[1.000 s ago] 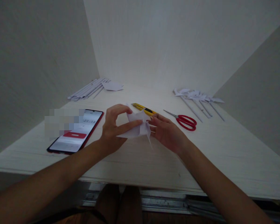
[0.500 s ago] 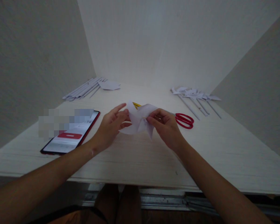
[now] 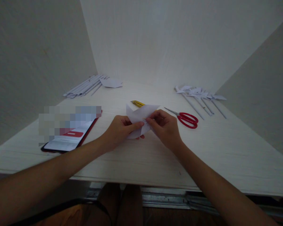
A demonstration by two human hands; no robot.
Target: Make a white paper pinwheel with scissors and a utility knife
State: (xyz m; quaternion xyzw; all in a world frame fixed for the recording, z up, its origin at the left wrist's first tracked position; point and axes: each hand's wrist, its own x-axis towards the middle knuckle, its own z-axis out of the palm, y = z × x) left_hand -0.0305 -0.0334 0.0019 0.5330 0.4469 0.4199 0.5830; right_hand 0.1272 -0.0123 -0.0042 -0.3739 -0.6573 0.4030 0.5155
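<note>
A white paper pinwheel with curled blades is held between my two hands above the middle of the table. My left hand grips it, thumb on the front near the centre and fingers behind it. The thumb and fingertips of my right hand pinch it close to its centre; any small piece between them is too small to make out. Just beyond the paper lies a yellow box cutter, partly covered by it. Red-handled scissors lie to the right of my right hand.
At the back left is a bundle of rolled paper sticks beside a cut sheet of paper. Several finished pinwheels on sticks lie at the back right. A phone rests on the white table at left. Walls enclose three sides.
My left hand has closed from spread fingers onto the pinwheel, its thumb now near the centre. My right hand keeps its pinch. More of the box cutter and scissors shows.
</note>
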